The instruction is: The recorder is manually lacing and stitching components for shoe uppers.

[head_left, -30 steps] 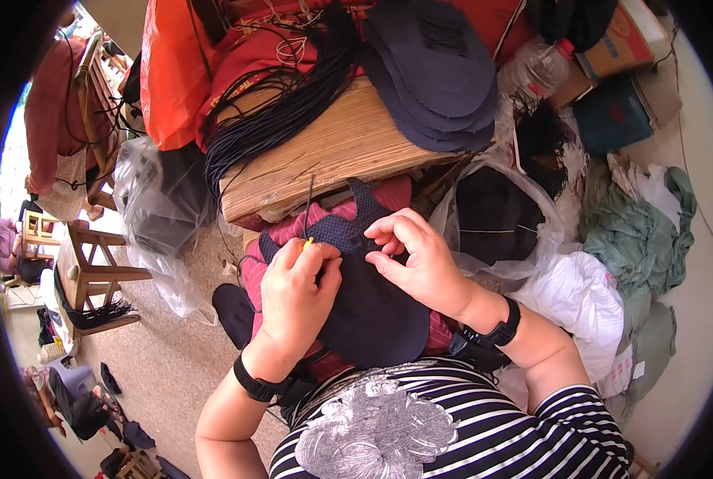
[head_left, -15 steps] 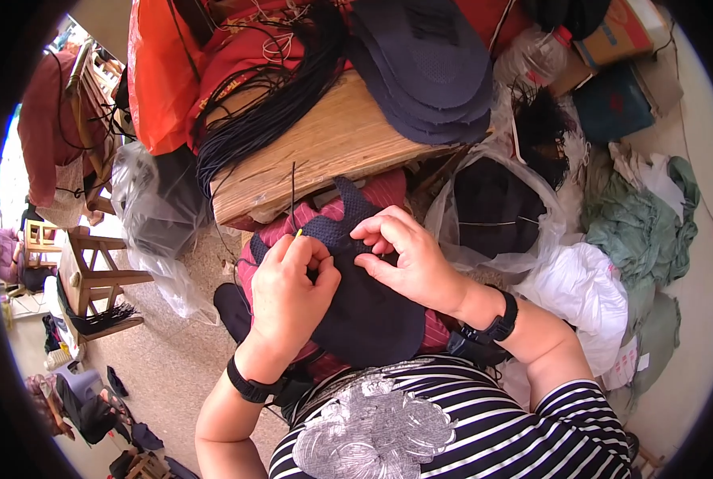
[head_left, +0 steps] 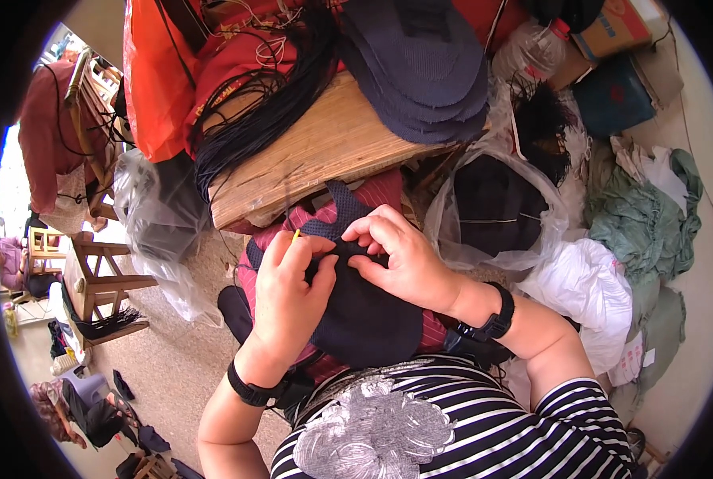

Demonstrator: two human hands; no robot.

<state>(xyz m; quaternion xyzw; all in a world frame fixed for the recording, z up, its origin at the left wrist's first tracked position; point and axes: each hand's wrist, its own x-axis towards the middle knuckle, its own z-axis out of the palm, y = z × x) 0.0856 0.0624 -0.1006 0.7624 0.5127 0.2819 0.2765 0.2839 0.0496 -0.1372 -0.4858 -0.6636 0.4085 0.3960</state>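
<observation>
A dark navy piece of textured cloth [head_left: 368, 315], rounded like a shoe upper or sole, lies over my lap on pink striped fabric [head_left: 382, 191]. My left hand [head_left: 293, 275] is curled at its left upper part, with a thin yellow stick-like tool [head_left: 296, 235] poking up by the index finger; the rest of it is hidden. Opposite, my right hand [head_left: 392, 259] has its thumb and fingers bent in close to the cloth. Whatever lies between those fingertips is too small to make out. A blurred dark cord [head_left: 287, 191] rises above my left hand.
Ahead stands a wooden bench [head_left: 293, 176] bearing a bundle of black cords [head_left: 269, 120] and stacked navy sole-shaped pieces [head_left: 420, 72]. A clear plastic bag [head_left: 444, 207] with dark material sits to the right, near white [head_left: 584, 283] and green cloth [head_left: 636, 215]. Wooden stools [head_left: 101, 275] stand left.
My left thumb has straightened and moved away from the curled fingers. My right hand has shifted slightly left. The dark cord above my left hand now looks blurred.
</observation>
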